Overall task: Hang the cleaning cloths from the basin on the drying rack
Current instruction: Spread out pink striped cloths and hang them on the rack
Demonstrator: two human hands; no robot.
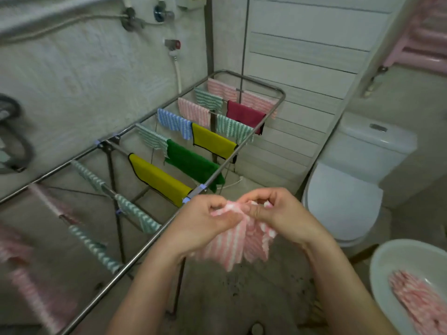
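Beside rack (135, 253), left hand (205, 223), right hand (283, 213) pinch pink-striped cloth (232, 247).

The grey drying rack (145, 244) bears plain cloths (158, 178) in yellow, green, maroon and striped cloths (193, 112) in pink, blue, mint. Right of it, a white basin (399, 252) holds a seemingly pink-striped cloth (420, 298).

left hand (210, 221) + right hand (278, 211) | pinch pink striped cloth (238, 245) | beside drying rack (150, 240)
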